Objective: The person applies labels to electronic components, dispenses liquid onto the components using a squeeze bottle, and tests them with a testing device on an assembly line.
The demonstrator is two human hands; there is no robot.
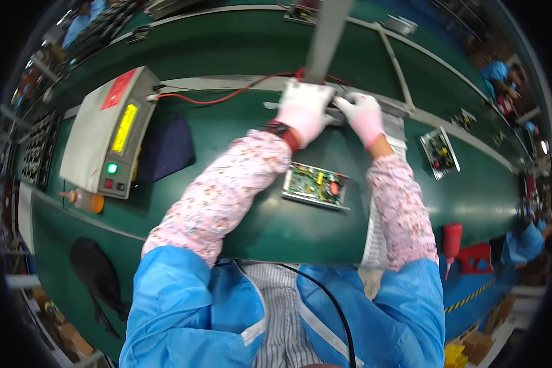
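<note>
At the far side of the green bench, both of my gloved hands are close together by the foot of a grey post (pixel 329 43). My left hand (pixel 304 109) curls over a small dark grey thing there, its fingertips partly hidden and blurred. From the right, my right hand (pixel 363 116) has its thumb and fingers closed at the same spot; what it grips is too hidden to name. Nearer to me lies a circuit board in a metal tray (pixel 316 185), apart from both hands. A wrist strap (pixel 282 131) circles my left wrist.
A beige tester box (pixel 113 132) with a lit yellow display stands left, its red wire (pixel 227 97) running to the post. Beside it are a dark blue cloth (pixel 168 149) and an orange-bottomed bottle (pixel 87 200). Another board (pixel 440 152) and a red bottle (pixel 452 240) are right.
</note>
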